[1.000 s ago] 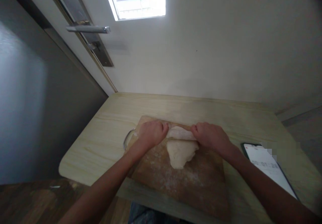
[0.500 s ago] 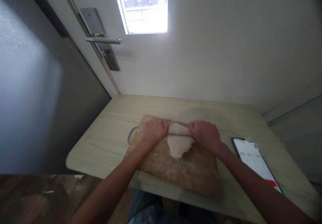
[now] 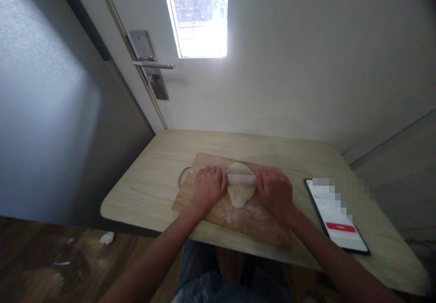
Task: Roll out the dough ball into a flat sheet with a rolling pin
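Observation:
A pale, floury rolling pin [image 3: 241, 179] lies across a flattened piece of dough [image 3: 240, 197]. My left hand [image 3: 209, 184] is closed around the pin's left end, and my right hand [image 3: 274, 188] grips its right end. Dough shows both beyond the pin and on the near side of it. Beneath everything is a wooden cutting board [image 3: 265, 235], set at a slant and dusted with flour on its near half. The pin's ends are hidden inside my fists.
The board rests on a light wooden table [image 3: 143, 207], its metal handle [image 3: 183, 176] pointing left. A phone [image 3: 337, 219] with a lit screen lies right of the board. Behind the table stands a white door with a lever handle [image 3: 155, 65]. White scraps [image 3: 106, 237] lie on the floor.
Both hands have drawn the rolling pin nearer over the dough, so more dough shows beyond it. The camera view has also shifted slightly.

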